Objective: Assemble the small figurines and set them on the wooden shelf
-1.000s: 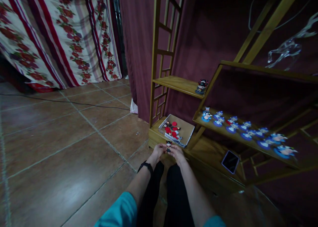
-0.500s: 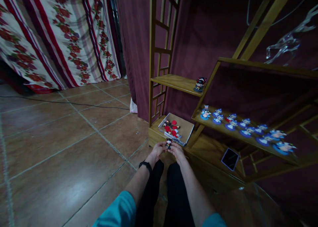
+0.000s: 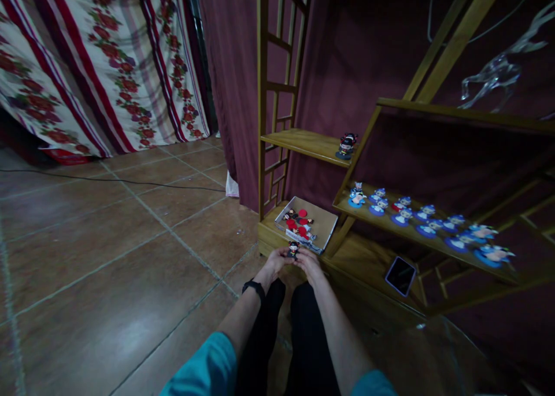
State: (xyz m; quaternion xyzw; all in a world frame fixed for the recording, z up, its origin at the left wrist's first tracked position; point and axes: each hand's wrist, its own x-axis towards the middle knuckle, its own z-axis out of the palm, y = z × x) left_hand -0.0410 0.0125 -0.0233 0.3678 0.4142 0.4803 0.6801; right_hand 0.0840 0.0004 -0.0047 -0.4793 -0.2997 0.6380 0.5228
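Between my two hands I hold a small black-haired figurine [image 3: 293,249] upright on its dark base. My left hand [image 3: 276,262] grips it from the left side, and the fingers of my right hand [image 3: 309,263] close on it from the right. Just beyond my hands, a shallow cardboard box [image 3: 327,228] contains several red and dark figurines lying loose. Up on the small wooden shelf [image 3: 303,141] stand dark-haired figurines [image 3: 346,145], close together at its right end.
On the right-hand shelf, several blue-based figurines [image 3: 403,217] stand in rows. A phone or tablet [image 3: 401,276] lies on the lower board. Above is a clear deer-like ornament [image 3: 494,78]. A black cable [image 3: 173,185] crosses the tiled floor, left of a purple curtain [image 3: 234,95].
The view has shifted very slightly. Both hands still hold the figurine in nearly the same place.
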